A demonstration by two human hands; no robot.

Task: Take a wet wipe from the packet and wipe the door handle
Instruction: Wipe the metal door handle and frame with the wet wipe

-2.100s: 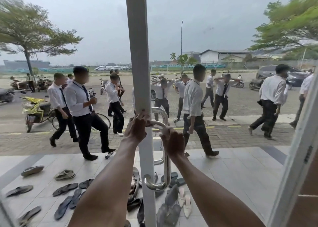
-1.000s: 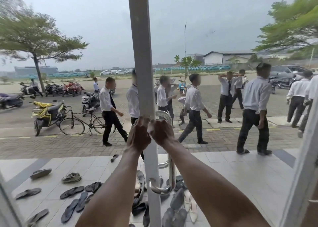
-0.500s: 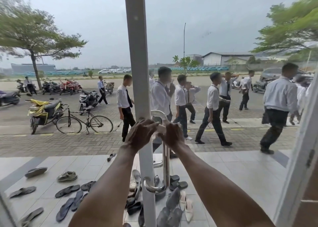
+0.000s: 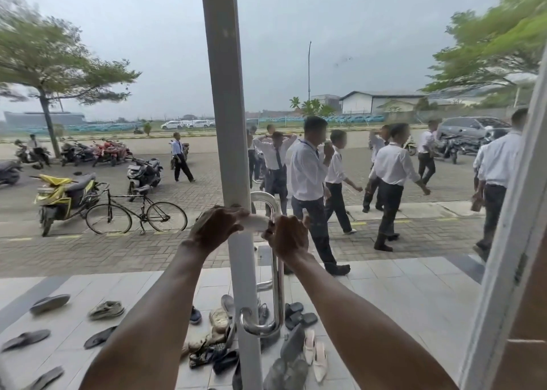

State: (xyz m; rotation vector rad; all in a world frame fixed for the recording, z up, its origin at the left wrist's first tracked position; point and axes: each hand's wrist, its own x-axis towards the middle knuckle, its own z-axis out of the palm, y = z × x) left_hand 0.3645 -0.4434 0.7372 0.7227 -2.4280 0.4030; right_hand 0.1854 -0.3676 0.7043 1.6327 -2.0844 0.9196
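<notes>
While both hands pinch the wet wipe [image 4: 257, 222] taut, left hand [image 4: 217, 230], right hand [image 4: 288, 237], against door handle [image 4: 276, 271].

Two bare forearms and two bare hands, seen from the wearer's own head.

The person's left hand [image 4: 217, 227] and right hand [image 4: 288, 236] are uncovered: no glove, ring, or bandage shows on either. The wrists carry no watch, bracelet or strap. Both forearms are bare along the whole length that is in view, down to the lower edge of the picture, so no sleeve or cuff can be seen. The forearms look lean, with tendons and knuckles standing out on the backs of the hands. Nothing else of the person's body or clothing is in view.
</notes>
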